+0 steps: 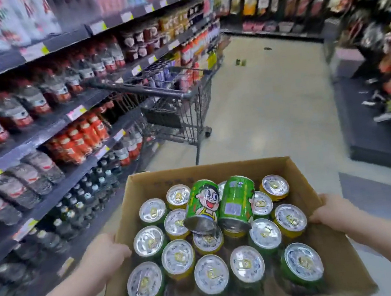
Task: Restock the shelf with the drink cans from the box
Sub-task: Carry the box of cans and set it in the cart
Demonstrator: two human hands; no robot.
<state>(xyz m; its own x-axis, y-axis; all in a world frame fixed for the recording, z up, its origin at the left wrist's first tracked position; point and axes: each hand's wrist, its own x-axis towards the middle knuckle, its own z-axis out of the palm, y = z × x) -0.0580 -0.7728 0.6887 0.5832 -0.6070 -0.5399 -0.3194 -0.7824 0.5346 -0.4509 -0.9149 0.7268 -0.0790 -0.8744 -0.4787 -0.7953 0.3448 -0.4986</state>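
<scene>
I carry an open cardboard box (340,260) in front of me at waist height. Inside stand several green and yellow drink cans (178,258) with silver pull-tab lids. Two green cans (203,202) with a cartoon face lie on their sides on top of the others. My left hand (105,255) grips the box's left wall. My right hand (328,213) grips its right wall. The shelf (45,132) of bottled drinks runs along my left side.
A dark metal shopping cart (179,105) stands in the aisle just ahead, close to the left shelving. Racks of packaged snacks (386,53) line the right side and the far end. The pale floor (272,113) stretches between them, with a small object lying far ahead.
</scene>
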